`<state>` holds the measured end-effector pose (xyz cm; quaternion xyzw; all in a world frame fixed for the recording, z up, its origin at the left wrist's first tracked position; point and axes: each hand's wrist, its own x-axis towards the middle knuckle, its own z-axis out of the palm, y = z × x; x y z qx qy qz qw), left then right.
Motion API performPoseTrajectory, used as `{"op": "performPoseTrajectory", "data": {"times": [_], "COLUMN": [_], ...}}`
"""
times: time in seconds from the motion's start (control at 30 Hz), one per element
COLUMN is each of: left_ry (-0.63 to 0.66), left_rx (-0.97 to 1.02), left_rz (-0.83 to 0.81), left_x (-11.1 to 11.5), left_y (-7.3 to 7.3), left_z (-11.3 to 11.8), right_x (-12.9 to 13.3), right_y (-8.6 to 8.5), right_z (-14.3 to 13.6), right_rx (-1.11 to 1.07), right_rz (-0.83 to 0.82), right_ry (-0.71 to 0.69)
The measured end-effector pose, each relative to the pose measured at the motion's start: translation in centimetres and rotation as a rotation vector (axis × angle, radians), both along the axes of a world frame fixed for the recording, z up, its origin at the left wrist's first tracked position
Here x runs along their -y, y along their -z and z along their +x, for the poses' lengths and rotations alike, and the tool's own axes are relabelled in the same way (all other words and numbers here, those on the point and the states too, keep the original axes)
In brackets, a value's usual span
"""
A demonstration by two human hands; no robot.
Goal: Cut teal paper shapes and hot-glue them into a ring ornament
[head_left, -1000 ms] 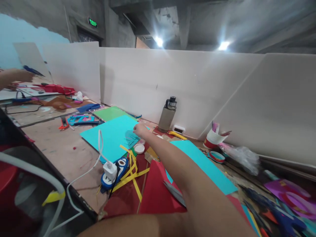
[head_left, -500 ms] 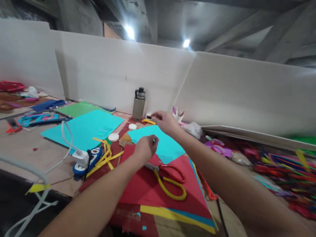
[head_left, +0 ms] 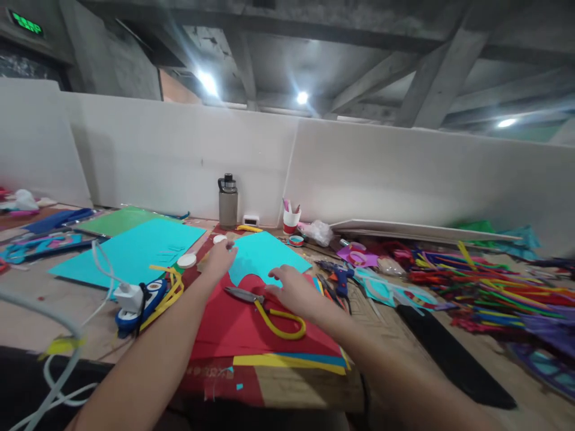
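Note:
Red paper point(head_left: 224, 329) lies on top of yellow and blue sheets at the table's front. Scissors point(head_left: 269, 311) with yellow and red handles rest on it, blades pointing left. Behind is a cyan sheet point(head_left: 265, 251). My left hand point(head_left: 220, 260) is at that sheet's left edge, its fingers bent; whether they pinch anything is too small to tell. My right hand point(head_left: 291, 290) hovers by the scissors' handles, fingers curved and apart, with nothing visible between them.
Another cyan sheet point(head_left: 130, 251), a power strip point(head_left: 144, 305) and yellow strips point(head_left: 168, 293) lie left. A bottle point(head_left: 228, 203) and a cup point(head_left: 291, 219) stand behind. A glue gun point(head_left: 341, 276), a black case point(head_left: 449, 353) and colourful stems point(head_left: 494, 287) are to the right.
The view has shifted right and up. My right hand has come down from above the cyan sheet's far edge to the scissors' handles; my left hand has moved off to that sheet's left edge.

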<state>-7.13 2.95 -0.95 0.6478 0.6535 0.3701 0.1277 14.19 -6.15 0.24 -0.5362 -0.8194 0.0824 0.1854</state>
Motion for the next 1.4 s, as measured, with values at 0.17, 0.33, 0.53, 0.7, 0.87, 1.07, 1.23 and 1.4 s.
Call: {"op": "performPoseTrajectory", "data": {"times": [0.17, 0.33, 0.53, 0.7, 0.87, 1.07, 1.23, 1.4], "left_ry": [0.075, 0.129, 0.179, 0.218, 0.229, 0.263, 0.265, 0.278], "left_rx": [-0.038, -0.057, -0.051, -0.062, -0.071, -0.089, -0.086, -0.080], "left_rz": [0.013, 0.038, 0.084, 0.086, 0.062, 0.061, 0.063, 0.055], "left_x": [-0.1, 0.0, -0.1, 0.1, 0.2, 0.4, 0.7, 0.9], "left_y": [0.9, 0.9, 1.6, 1.6, 1.6, 1.7, 1.4, 1.3], "left_z": [1.2, 1.8, 2.3, 2.5, 2.5, 2.6, 2.6, 2.7], "right_x": [3.1, 4.4, 3.3, 2.6, 2.8, 1.8, 1.8, 1.4], "right_y": [1.3, -0.4, -1.5, -1.0, 0.3, 2.0, 1.6, 1.1], "right_z": [-0.8, 1.2, 9.1, 17.7, 22.7, 23.3, 22.6, 22.7], "right_rx": [0.098, -0.049, -0.134, 0.006, 0.083, 0.161, 0.251, 0.376], "right_rz": [0.031, 0.075, 0.201, 0.190, 0.125, 0.093, 0.185, 0.055], "right_ry": [-0.055, -0.055, 0.192, 0.527, 0.687, 0.666, 0.761, 0.739]}}
